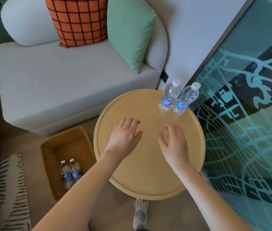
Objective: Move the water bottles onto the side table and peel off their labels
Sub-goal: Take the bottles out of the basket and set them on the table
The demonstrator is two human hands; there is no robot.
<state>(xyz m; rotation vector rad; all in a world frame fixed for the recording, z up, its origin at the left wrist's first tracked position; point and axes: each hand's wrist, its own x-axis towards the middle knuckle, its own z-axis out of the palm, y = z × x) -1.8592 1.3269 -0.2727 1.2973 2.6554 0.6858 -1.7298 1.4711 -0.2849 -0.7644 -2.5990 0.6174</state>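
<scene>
Two clear water bottles with blue labels and white caps stand upright side by side at the far right of the round wooden side table [123, 177]: one bottle [170, 95] on the left, the other bottle [186, 97] on the right. My left hand [124, 136] and my right hand [173, 144] hover above the table's middle, palms down, fingers apart, holding nothing. Both are a short way in front of the standing bottles. Two more labelled bottles [70, 172] lie in a wicker basket [48, 147] on the floor, left of the table.
A grey sofa [57, 87] with an orange checked cushion [78, 20] and a green cushion [128, 34] stands behind the table. A patterned glass wall [248, 130] runs close along the right. A striped rug [10, 189] lies at the left; my shoe [140, 212] is below the table.
</scene>
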